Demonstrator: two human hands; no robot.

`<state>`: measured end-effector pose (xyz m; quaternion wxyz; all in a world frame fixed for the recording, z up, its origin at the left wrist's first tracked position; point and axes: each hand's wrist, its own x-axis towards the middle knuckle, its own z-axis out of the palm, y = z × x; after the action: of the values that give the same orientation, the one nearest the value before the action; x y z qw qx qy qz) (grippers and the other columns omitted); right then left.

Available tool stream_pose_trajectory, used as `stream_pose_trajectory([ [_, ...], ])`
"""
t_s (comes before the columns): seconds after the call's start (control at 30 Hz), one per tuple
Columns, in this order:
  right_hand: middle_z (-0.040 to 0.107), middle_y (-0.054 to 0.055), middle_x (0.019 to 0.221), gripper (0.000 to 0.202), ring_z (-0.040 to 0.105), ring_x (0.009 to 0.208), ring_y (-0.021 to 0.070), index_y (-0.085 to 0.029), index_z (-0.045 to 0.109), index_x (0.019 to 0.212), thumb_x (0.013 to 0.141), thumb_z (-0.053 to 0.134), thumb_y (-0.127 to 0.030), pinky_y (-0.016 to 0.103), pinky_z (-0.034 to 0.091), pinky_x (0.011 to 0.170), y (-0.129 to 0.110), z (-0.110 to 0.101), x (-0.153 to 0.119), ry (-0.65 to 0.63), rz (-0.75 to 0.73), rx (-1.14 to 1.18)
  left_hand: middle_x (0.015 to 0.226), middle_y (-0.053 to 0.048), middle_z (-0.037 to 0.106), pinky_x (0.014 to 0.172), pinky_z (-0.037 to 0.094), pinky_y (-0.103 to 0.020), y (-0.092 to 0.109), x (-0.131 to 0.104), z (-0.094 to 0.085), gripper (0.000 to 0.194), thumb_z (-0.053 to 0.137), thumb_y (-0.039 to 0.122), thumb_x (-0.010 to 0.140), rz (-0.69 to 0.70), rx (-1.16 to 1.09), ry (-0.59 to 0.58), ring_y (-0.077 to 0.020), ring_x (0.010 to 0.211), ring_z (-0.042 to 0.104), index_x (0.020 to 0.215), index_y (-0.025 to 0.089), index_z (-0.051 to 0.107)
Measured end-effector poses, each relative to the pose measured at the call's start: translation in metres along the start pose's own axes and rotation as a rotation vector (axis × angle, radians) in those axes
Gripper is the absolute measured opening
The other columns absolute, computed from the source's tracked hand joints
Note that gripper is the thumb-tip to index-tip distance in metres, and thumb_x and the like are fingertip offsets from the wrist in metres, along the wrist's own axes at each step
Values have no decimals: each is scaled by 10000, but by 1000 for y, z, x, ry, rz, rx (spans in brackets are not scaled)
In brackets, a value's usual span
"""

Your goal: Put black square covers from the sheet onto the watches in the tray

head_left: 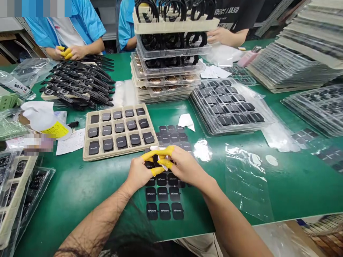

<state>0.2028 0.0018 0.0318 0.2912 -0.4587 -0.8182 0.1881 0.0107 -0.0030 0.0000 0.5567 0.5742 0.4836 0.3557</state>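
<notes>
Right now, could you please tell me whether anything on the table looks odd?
The cream tray shows a plain dark square in its back-left corner, with no visible lettering, unlike the lettered black pieces beside it; I cannot tell why. Nothing looks spilled.

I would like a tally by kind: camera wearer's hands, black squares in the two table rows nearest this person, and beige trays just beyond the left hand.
Hands, left hand and right hand: 2
Black squares: 6
Beige tray: 1
Total: 9

Forearms [99, 217] angled inward, the left hand [139, 170] and right hand [186, 166] are close together, fingers [150, 154] bent.
</notes>
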Motion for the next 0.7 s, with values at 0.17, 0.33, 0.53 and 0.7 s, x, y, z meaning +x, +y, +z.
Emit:
stream_pose_trajectory([
  [0.17, 651, 107, 1131, 192, 591, 855, 204, -261, 751, 938, 944, 568, -202, 376, 550, 728, 1, 3, -1, 31, -76, -11, 974, -47, 790, 836, 574, -312, -1, 0, -1, 535, 833, 202, 669, -7, 1, 46, -233, 892, 721, 1197, 188, 748],
  [0.33, 683, 70, 881, 173, 597, 819, 220, -279, 756, 921, 954, 590, -239, 363, 522, 690, 3, 10, 6, 142, 24, -28, 915, -40, 787, 811, 572, -311, -3, 1, -1, 522, 840, 233, 682, 18, 58, 44, -221, 844, 715, 1196, 199, 757],
  [0.53, 698, 52, 850, 186, 582, 789, 218, -287, 738, 900, 959, 567, -241, 365, 517, 686, 4, 12, 7, 78, -56, -23, 999, -61, 795, 843, 577, -328, -5, 1, -2, 563, 869, 233, 649, 8, -4, 46, -238, 895, 721, 1199, 194, 755],
  [0.7, 709, 81, 881, 152, 598, 856, 240, -238, 731, 897, 957, 593, -254, 375, 504, 707, 11, 3, 7, 241, 59, -204, 961, -55, 791, 851, 577, -331, -3, 2, -1, 582, 890, 288, 644, -35, -37, 87, -228, 882, 719, 1201, 198, 752],
])
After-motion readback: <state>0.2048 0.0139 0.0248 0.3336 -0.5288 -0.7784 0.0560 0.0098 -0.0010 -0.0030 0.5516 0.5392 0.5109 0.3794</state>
